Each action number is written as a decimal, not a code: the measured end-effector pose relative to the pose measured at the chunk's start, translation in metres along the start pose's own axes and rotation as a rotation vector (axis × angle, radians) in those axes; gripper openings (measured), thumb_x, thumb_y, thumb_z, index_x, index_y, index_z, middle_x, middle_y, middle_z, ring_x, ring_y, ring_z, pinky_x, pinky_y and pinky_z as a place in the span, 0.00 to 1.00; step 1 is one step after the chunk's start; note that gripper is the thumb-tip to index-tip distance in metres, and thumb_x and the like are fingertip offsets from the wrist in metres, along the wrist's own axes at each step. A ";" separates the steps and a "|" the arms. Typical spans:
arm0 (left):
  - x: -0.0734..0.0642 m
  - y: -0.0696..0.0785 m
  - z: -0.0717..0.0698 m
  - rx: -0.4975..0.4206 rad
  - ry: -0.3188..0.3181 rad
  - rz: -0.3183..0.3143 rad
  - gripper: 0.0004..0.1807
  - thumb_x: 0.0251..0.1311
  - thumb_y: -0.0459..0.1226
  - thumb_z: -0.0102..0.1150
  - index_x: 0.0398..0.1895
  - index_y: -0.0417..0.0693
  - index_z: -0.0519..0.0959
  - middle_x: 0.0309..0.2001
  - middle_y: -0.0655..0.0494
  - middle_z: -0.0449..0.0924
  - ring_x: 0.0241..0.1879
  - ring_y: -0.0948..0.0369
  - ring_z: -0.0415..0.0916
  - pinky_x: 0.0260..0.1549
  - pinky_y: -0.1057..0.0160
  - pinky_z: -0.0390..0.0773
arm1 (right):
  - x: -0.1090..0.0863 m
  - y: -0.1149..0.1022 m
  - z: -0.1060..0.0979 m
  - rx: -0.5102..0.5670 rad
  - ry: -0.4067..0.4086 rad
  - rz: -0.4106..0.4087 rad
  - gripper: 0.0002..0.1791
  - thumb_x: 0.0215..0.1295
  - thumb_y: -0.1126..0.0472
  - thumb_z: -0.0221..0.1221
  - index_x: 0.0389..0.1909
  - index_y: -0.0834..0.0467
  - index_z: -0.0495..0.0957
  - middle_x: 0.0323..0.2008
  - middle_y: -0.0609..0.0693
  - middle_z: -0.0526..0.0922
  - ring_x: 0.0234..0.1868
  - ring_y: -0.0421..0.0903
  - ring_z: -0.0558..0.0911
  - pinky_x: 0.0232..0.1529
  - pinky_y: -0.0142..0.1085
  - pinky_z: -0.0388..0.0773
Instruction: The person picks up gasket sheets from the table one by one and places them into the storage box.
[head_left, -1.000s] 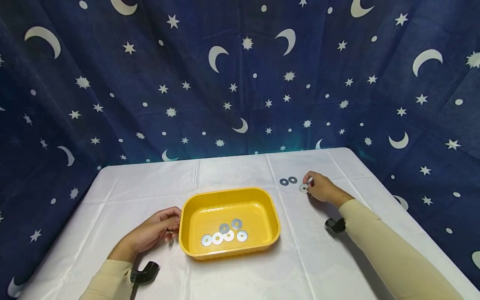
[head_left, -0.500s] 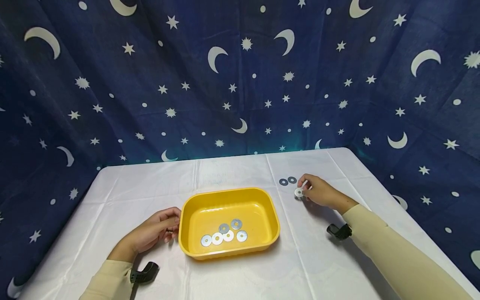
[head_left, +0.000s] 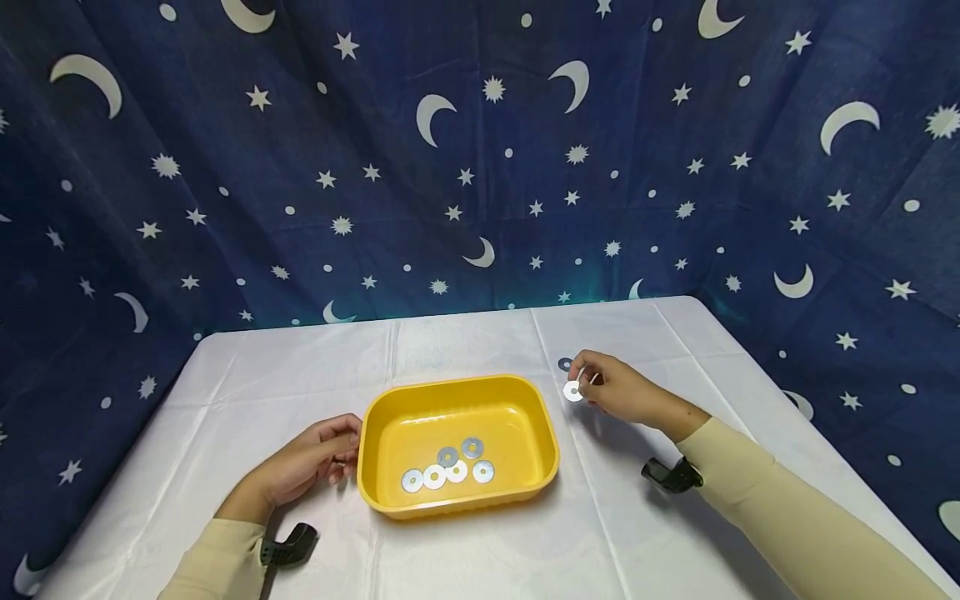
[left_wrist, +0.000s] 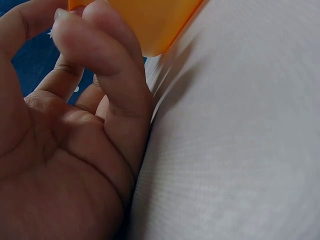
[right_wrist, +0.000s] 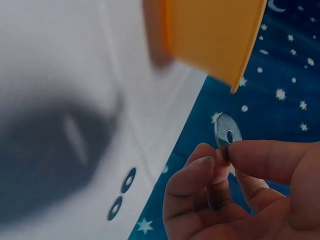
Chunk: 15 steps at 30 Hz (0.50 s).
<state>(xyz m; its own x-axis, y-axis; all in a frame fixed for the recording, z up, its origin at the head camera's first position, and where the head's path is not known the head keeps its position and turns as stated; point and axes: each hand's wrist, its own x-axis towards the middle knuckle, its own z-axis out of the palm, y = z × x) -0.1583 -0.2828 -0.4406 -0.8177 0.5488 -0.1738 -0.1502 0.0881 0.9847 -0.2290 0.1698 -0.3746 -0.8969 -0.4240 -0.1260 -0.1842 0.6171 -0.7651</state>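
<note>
My right hand (head_left: 618,387) pinches a flat metal washer (head_left: 573,391) between thumb and fingers, above the table right of the yellow tray (head_left: 457,507). In the right wrist view the washer (right_wrist: 228,134) stands on edge, its hole showing. Two more washers lie on the cloth, the lower washer (right_wrist: 115,208) beside the upper washer (right_wrist: 128,180); the head view shows one washer (head_left: 565,364), the right hand covering the other. Several washers (head_left: 447,457) lie flat inside the tray. At the tray's left wall, my left hand (head_left: 307,458) rests with loosely curled fingers; exact fingertip contact is unclear.
A white cloth (head_left: 292,375) covers the table under everything. Behind and beside it hangs a dark blue curtain (head_left: 480,150) with moons and stars. Black bands with small devices (head_left: 291,546) are worn on both wrists.
My right hand has lifted the washer from the table and carried it left, towards the tray, now covering one of the two loose washers. The left hand and tray hold still.
</note>
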 end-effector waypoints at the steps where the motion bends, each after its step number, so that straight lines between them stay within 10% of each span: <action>1: 0.000 0.000 0.000 0.000 -0.002 0.003 0.11 0.68 0.38 0.43 0.45 0.38 0.66 0.30 0.56 0.72 0.26 0.65 0.70 0.20 0.73 0.71 | -0.001 -0.003 0.001 0.000 -0.004 0.005 0.06 0.63 0.68 0.49 0.40 0.57 0.70 0.32 0.55 0.70 0.29 0.53 0.73 0.26 0.36 0.72; 15: 0.000 -0.001 0.001 0.000 0.005 0.004 0.11 0.67 0.39 0.44 0.45 0.39 0.67 0.30 0.57 0.72 0.26 0.65 0.70 0.20 0.73 0.71 | -0.009 -0.038 0.015 0.032 -0.019 -0.108 0.06 0.63 0.68 0.50 0.39 0.58 0.71 0.32 0.55 0.71 0.29 0.50 0.73 0.25 0.35 0.73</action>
<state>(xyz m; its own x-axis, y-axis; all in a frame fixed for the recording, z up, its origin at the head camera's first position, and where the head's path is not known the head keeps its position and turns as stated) -0.1580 -0.2821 -0.4412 -0.8211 0.5448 -0.1701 -0.1471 0.0860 0.9854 -0.2083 0.1404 -0.3539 -0.8645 -0.4997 -0.0535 -0.2663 0.5458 -0.7944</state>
